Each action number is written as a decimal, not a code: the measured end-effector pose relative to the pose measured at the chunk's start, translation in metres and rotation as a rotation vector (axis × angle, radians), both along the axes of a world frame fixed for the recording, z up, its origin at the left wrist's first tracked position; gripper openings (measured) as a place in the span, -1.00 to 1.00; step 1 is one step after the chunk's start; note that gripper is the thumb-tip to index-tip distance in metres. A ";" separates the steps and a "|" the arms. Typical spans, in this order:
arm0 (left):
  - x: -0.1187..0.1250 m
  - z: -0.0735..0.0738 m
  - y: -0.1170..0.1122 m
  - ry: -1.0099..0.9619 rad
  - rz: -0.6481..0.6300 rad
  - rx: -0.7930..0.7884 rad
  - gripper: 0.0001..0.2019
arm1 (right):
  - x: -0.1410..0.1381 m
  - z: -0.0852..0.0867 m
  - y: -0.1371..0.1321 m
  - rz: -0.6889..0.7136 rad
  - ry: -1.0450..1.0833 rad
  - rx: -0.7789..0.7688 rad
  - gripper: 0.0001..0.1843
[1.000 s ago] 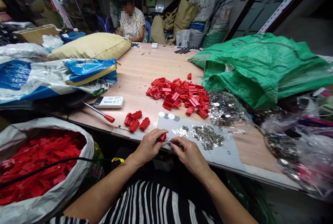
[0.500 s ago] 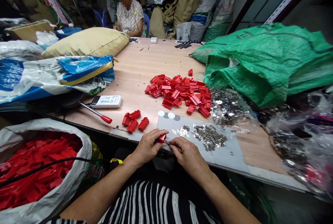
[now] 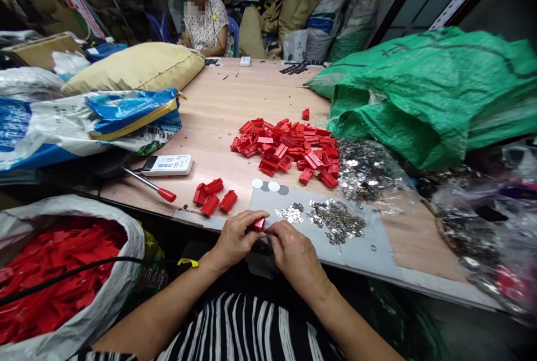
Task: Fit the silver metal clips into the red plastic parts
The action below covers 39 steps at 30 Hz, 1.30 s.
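My left hand [image 3: 235, 239] is closed around a small red plastic part [image 3: 260, 224], held at the table's front edge. My right hand [image 3: 293, 249] is closed beside it, its fingertips meeting the part's right end. A thin metal tool in the right hand is almost wholly hidden by the fingers. Just beyond my hands, small flat metal pieces lie on a grey mat [image 3: 260, 200], in a small heap [image 3: 292, 213] and a larger heap [image 3: 338, 221]. Several red parts [image 3: 212, 200] lie left of the mat. Behind it is a bigger pile of red parts [image 3: 289, 145].
At lower left stands a white sack [image 3: 136, 226] full of red parts. A white device [image 3: 170, 165] and a red-tipped metal lever [image 3: 149, 183] are on the left. Plastic bags [image 3: 369, 173] of metal pieces and a green sack [image 3: 423, 98] fill the right. Across the table sits a person [image 3: 207, 28].
Both hands have drawn slightly closer together at the red part. The metal tool tip, visible before between them, is now mostly covered. The whole view has shifted slightly.
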<state>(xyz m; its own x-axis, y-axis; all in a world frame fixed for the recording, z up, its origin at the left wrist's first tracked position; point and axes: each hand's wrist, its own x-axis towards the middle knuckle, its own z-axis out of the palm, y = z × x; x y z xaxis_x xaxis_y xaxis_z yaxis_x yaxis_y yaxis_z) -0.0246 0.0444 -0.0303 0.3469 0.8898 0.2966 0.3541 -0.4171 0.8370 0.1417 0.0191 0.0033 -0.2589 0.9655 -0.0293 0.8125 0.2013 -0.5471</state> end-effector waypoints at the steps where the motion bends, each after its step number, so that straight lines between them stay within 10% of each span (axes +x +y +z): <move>1: 0.000 0.000 0.000 -0.001 0.000 -0.002 -0.62 | 0.002 0.000 0.001 0.010 0.022 -0.005 -0.83; 8: 0.001 0.009 -0.013 -0.131 0.137 -0.119 -0.75 | 0.015 0.000 0.001 0.059 0.308 0.031 -0.83; 19: 0.012 0.035 -0.026 -1.108 -0.005 -0.956 -0.82 | 0.018 0.015 -0.012 0.180 0.469 -0.124 -0.52; 39: 0.028 0.033 -0.037 -1.320 0.084 -1.126 -0.91 | 0.018 0.009 -0.013 0.077 0.371 0.096 -0.63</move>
<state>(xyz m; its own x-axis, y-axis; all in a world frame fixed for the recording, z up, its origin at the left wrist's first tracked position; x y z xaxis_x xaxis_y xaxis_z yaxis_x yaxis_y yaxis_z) 0.0031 0.0075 0.0030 0.3477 0.8441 -0.4081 -0.7627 0.5078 0.4005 0.1592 0.0059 0.0119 -0.3069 0.9365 0.1697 0.5434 0.3188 -0.7766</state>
